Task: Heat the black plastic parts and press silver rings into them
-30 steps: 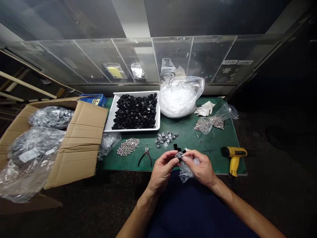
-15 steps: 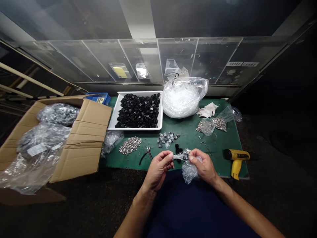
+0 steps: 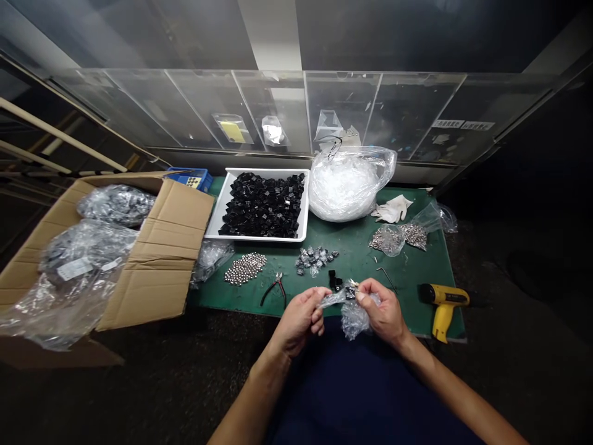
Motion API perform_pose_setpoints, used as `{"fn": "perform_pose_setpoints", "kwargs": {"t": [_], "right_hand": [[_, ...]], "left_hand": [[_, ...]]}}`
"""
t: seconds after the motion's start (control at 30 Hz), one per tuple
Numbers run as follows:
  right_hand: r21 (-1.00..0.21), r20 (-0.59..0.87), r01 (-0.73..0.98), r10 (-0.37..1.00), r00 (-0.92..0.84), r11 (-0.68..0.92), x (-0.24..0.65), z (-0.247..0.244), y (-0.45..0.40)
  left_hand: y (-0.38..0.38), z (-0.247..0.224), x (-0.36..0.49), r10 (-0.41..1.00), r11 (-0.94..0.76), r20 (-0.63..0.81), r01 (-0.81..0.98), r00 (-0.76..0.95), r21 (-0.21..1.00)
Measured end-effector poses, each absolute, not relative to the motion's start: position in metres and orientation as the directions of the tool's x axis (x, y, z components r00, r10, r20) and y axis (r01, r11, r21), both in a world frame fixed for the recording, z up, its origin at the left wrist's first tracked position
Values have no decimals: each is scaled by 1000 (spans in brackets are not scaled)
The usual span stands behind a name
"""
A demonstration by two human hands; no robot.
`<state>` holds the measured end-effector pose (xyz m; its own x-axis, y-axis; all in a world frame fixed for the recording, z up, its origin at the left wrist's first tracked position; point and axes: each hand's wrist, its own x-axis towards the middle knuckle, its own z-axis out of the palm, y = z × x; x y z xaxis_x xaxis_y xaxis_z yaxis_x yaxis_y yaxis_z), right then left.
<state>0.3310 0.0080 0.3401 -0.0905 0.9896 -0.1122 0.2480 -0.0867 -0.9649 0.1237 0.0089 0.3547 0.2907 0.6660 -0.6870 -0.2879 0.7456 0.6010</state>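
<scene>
My left hand (image 3: 300,318) is closed, pinching one end of a clear plastic wrapper (image 3: 332,300) between thumb and fingers. The wrapper stretches across to a small black block (image 3: 350,292) held in the closed fingertips of my right hand (image 3: 382,314). A wad of crumpled clear plastic (image 3: 354,322) hangs under the right fingers; how it is gripped is partly hidden. Just beyond the hands, several black blocks (image 3: 332,279) rest on the green table mat (image 3: 333,247). Farther back lies a cluster of small plastic-wrapped blocks (image 3: 315,259).
A white tray (image 3: 306,216) full of black blocks stands behind, beside a big clear plastic bag (image 3: 347,185). Metal balls (image 3: 245,268), pliers (image 3: 274,289), a hex key (image 3: 386,278), bagged metal pieces (image 3: 414,235), a glove (image 3: 393,209), a yellow heat gun (image 3: 445,296) and a cardboard box (image 3: 157,259) surround the hands.
The wrapper is drawn out longer between my hands, and the black block in the right fingers shows more plainly. The whole view has shifted slightly.
</scene>
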Motion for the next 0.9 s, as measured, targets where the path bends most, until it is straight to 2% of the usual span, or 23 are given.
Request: {"fn": "perform_pose_setpoints", "kwargs": {"t": [0.07, 0.13, 0.5, 0.6, 0.67, 0.73, 0.8, 0.9], "right_hand": [[-963, -117, 254, 988, -98, -89, 331, 340, 8], [-961, -123, 262, 986, -113, -89, 331, 340, 9], [-938, -74, 345, 988, -135, -24, 329, 338, 5], [-932, -59, 363, 989, -139, -4, 325, 338, 4], [-926, -48, 376, 989, -140, 8, 323, 339, 4], [-917, -34, 397, 990, -138, 23, 322, 341, 4], [-906, -27, 422, 986, -163, 45, 321, 343, 5], [-888, -43, 451, 961, -271, 87, 318, 348, 5]], "left_hand": [[10, 357, 127, 750, 661, -631, -242, 199, 710], [11, 359, 131, 791, 612, -583, -217, 187, 761], [13, 350, 116, 704, 706, -657, -167, 269, 688], [13, 340, 107, 710, 701, -667, -137, 227, 700], [14, 332, 105, 728, 685, -672, -132, 136, 716], [15, 323, 107, 741, 662, -671, -203, 30, 722], [17, 316, 112, 729, 653, -681, -364, 65, 664], [17, 305, 125, 666, 719, -643, -553, 378, 420]]}}
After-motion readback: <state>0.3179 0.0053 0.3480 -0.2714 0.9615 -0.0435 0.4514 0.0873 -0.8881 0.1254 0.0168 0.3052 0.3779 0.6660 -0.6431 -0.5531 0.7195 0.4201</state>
